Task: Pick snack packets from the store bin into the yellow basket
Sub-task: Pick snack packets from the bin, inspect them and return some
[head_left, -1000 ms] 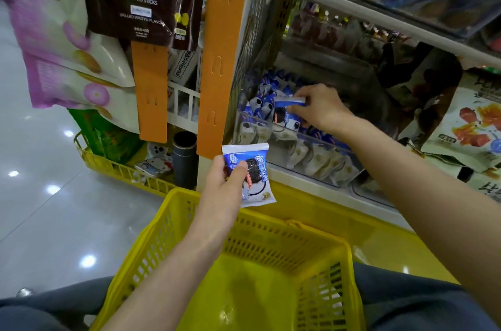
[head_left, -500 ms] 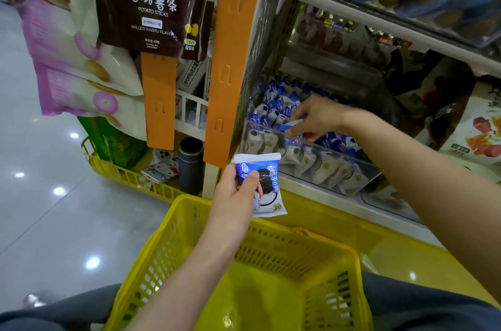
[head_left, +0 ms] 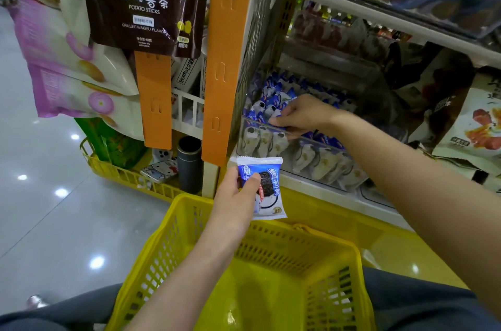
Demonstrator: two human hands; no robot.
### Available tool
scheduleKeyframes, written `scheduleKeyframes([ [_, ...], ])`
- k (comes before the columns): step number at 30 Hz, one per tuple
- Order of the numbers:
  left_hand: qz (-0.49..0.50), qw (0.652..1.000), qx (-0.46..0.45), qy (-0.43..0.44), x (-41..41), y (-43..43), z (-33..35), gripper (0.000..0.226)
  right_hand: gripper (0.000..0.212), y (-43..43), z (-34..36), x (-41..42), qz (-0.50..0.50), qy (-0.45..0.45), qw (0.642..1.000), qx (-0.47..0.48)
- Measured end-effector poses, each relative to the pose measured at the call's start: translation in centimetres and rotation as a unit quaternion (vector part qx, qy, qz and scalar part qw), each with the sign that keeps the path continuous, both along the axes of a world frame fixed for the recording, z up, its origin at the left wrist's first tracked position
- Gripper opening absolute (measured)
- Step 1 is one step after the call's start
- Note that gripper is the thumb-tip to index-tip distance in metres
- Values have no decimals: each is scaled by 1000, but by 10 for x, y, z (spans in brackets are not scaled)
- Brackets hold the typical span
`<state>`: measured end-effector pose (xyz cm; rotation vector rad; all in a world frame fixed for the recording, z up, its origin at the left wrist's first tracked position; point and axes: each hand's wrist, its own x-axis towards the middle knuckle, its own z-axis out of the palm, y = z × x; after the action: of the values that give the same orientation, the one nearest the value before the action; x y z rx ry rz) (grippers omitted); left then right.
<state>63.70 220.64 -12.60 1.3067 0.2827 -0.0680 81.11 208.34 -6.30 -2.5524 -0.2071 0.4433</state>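
The yellow basket (head_left: 173,225) sits on my lap at the bottom centre, and nothing shows inside it. My left hand (head_left: 233,195) holds a blue-and-white snack packet (head_left: 268,189) upright just over the basket's far rim, thumb across its front. The clear store bin (head_left: 328,160) on the lower shelf is full of the same packets (head_left: 271,103). My right hand (head_left: 306,114) reaches into the bin from the right. Its fingers curl down and pinch a packet right behind the clear front wall.
An orange hanging strip (head_left: 225,59) stands just left of the bin. A brown potato-sticks bag (head_left: 143,0) and pink bags (head_left: 67,59) hang at the upper left. Left of the basket, a black cylinder (head_left: 189,162) stands by a second yellow basket (head_left: 122,170). Larger snack bags (head_left: 474,124) lie to the right.
My right hand sank from above the pile to the bin's front wall, still among the packets. My left hand kept its packet over the basket's far rim.
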Motion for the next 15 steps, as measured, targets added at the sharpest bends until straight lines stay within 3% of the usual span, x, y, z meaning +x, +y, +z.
scheduleKeyframes([
  [2, 1, 1000, 1, 4, 1, 0, -1, 19, 13, -9, 4, -5, -7, 73, 993, 96],
  [4, 5, 1000, 3, 4, 2, 0, -2, 18, 23, -15, 1, -9, 0, 104, 986, 127],
  [12, 3, 1000, 21, -2, 1, -3, 1, 14, 31, -5, -5, -13, -23, 90, 987, 131],
  [13, 2, 1000, 20, -3, 0, -3, 1, 14, 34, -6, -5, -16, -28, 67, 990, 117],
  [15, -4, 1000, 20, -1, -1, -2, 2, 16, 34, -9, -5, -25, -42, -65, 994, 83],
])
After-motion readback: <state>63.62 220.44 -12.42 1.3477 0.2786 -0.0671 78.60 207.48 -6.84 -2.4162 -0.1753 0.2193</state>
